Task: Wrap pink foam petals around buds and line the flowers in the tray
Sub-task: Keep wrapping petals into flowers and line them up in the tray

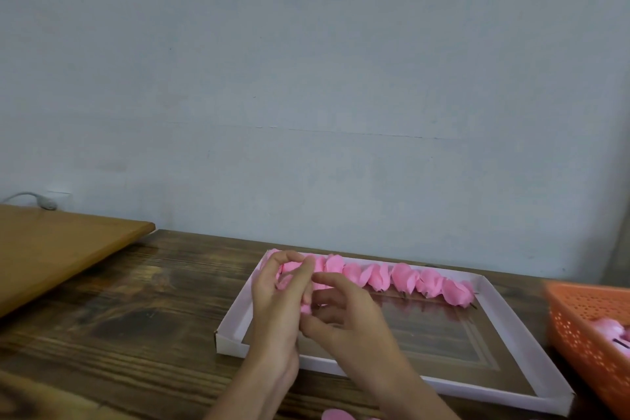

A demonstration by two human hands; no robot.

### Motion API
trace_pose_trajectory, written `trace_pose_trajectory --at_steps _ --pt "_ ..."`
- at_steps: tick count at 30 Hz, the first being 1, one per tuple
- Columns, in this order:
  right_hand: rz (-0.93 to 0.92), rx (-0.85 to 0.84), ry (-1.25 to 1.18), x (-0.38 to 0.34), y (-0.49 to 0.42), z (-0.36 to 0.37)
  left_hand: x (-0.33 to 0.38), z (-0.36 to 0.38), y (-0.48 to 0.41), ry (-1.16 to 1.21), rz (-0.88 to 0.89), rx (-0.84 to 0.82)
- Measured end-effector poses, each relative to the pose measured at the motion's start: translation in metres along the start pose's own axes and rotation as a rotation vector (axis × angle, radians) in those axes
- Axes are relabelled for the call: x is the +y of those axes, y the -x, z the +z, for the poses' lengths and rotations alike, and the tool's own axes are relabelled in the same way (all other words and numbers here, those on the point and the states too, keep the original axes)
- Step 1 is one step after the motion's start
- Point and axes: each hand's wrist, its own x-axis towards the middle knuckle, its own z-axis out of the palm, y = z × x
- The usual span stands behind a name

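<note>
A shallow white tray [494,389] lies on the dark wooden table, with a row of several finished pink foam flowers [402,278] lined along its far wall. Over the tray's left part my left hand [276,297] holds a pink foam flower [289,274], its fingers curled round it. My right hand [341,314] is close beside it and pinches a bit of pink foam [305,309] at the flower's lower end. Most of that flower is hidden by my fingers.
An orange perforated basket [579,324] with pink pieces [610,326] stands at the right edge. A loose pink petal [335,415] lies at the bottom edge. A lighter wooden board [58,249] lies on the left, and a grey cable [41,199] reaches it from the wall.
</note>
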Motion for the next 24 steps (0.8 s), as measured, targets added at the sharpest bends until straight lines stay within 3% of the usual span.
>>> trace_pose_trajectory --at_steps 4,7,9,12,15,18,24 --pt "-0.023 0.050 0.038 -0.001 -0.002 0.003 0.001 0.004 0.002 0.098 -0.045 -0.030" --pt "0.055 0.072 0.000 -0.007 -0.006 -0.006 0.001 0.005 0.002 0.042 -0.064 -0.071" --pt "0.182 0.122 -0.030 -0.002 -0.020 -0.024 0.014 0.005 0.004 -0.164 0.064 -0.069" --pt "0.358 0.222 0.195 0.014 -0.050 -0.053 0.047 -0.002 0.004 -0.595 0.329 -0.065" --pt "0.474 0.178 0.590 0.029 -0.068 -0.056 0.083 -0.014 0.017 -1.106 0.122 -0.391" --pt "0.478 0.188 0.689 0.039 -0.075 -0.052 0.085 -0.031 0.043 -1.470 -0.107 -0.660" --pt "0.300 0.089 1.165 0.009 -0.077 -0.074 0.049 -0.053 0.087 -1.356 -0.171 -0.391"
